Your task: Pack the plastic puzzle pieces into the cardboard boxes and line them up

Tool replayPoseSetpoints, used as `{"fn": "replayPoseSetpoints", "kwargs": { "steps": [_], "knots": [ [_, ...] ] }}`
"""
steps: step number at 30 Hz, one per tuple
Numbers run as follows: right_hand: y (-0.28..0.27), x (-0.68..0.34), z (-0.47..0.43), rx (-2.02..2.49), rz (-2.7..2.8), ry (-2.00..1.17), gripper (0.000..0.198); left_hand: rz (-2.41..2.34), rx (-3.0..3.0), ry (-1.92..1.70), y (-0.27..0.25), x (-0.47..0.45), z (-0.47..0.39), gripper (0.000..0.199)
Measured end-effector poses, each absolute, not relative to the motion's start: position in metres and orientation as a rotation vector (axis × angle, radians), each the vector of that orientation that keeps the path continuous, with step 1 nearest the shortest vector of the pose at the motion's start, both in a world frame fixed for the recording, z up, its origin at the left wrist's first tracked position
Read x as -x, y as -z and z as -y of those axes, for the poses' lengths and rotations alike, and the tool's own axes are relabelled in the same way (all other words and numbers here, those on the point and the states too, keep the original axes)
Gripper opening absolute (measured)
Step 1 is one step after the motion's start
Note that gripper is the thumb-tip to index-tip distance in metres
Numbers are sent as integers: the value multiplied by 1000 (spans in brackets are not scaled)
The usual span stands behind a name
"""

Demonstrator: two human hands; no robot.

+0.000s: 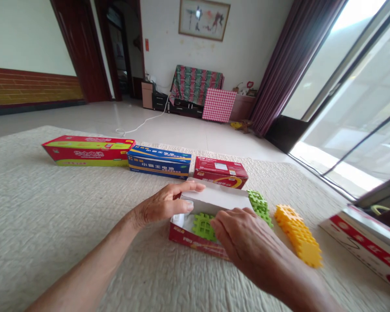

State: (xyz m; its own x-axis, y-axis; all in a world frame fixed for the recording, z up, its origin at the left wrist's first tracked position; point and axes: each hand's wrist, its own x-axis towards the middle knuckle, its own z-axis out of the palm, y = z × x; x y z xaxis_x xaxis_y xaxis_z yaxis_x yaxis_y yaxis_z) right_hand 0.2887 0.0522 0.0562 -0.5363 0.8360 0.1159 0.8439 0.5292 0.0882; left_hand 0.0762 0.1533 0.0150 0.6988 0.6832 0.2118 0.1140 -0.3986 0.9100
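A small red cardboard box (195, 243) lies in front of me with its white-lined lid (219, 195) raised. Inside it sits a green plastic building block (203, 225) with toothed edges, beside white wrapping or lining (179, 219). My left hand (167, 201) is at the box's left side by the lid, its thumb and index finger stretched out and apart. Over the right part of the box, my right hand (247, 236) is bent down with its thumb at the green block's right edge. The hand hides its own fingertips and that end of the block.
Behind the box stand a red-and-green box (89, 151), a blue box (159, 163) and another red box (220, 172). To the right lie green blocks (260, 206), yellow blocks (299, 236) and a white-and-red carton (365, 242). All rest on a cream quilted cover (94, 208).
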Motion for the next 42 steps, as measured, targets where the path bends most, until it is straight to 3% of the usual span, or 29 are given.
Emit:
{"fn": "replayPoseSetpoints", "kwargs": {
  "steps": [5,12,16,23,29,34,42],
  "knots": [
    [-39,-293,-53,1149,2752,593,30,-628,-1901,-711,-17,-77,-152,49],
    [-29,-296,-52,1074,2684,682,28,-633,-1926,-701,-17,-77,-152,48],
    [-31,-291,-48,1169,2690,583,24,-686,-1926,-676,-18,-78,-151,48],
    [-86,-336,-56,1645,2342,8,28,-712,-1925,-644,-21,-78,-150,47],
    [-52,-410,-67,1827,2207,60,20,-723,-1945,-642,-19,-77,-151,46],
    [-7,-425,-56,1882,2291,193,53,-732,-1949,-648,-17,-78,-152,46],
    [0,-423,-55,1888,2312,281,35,-741,-1946,-635,-19,-78,-151,46]
  ]
}}
